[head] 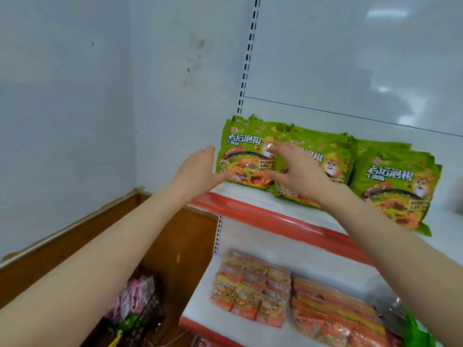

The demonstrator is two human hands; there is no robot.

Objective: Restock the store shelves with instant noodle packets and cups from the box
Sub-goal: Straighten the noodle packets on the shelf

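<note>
Left hand (198, 169) and right hand (295, 171) are both open, fingers straight, holding nothing. The left is at the edge of the leftmost green noodle packets (240, 151), while the right spreads across their front, hiding part of the next stack. These packets lean upright on the upper shelf (250, 196). Orange packets (250, 291) on the lower shelf (200, 296) are too blurred to read.

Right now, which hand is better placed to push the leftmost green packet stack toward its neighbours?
Probably the left hand: its open palm sits at the outer left edge of the leftmost green stack. The right hand is spread across the packet fronts.
</note>
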